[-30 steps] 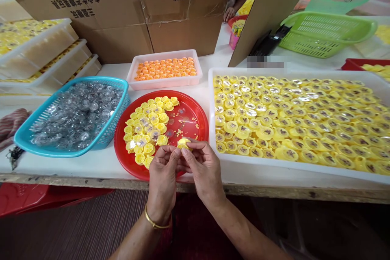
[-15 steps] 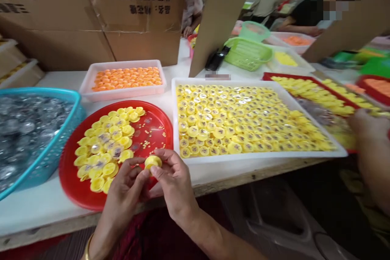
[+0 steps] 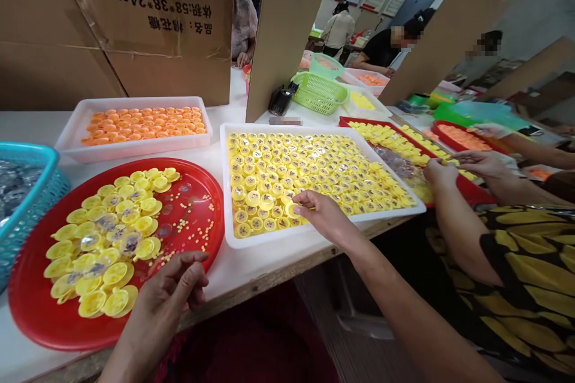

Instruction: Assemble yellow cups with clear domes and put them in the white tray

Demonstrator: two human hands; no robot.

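My right hand (image 3: 324,215) reaches over the white tray (image 3: 260,242), pinching a small round yellow plastic case (image 3: 291,209) by its edge. Rows of similar yellow cases with dark printed tops fill that tray. My left hand (image 3: 177,287) hovers at the near right rim of the round red tray (image 3: 33,317), its fingers loosely bent and apart, with nothing visible in them. On the red tray lie open yellow cases (image 3: 92,302), some with clear domes on them, and small scattered bits (image 3: 182,224).
A turquoise basket (image 3: 49,170) of clear pieces stands left. Behind are a pinkish tray (image 3: 135,149) of orange pieces, cardboard panels (image 3: 179,72), a black object (image 3: 281,102) and a green basket (image 3: 318,93). A co-worker's hands (image 3: 442,176) work at the right.
My right hand has moved right, away from my left, carrying the yellow case to the white tray. My left hand has let go of the case. The view has swung right.
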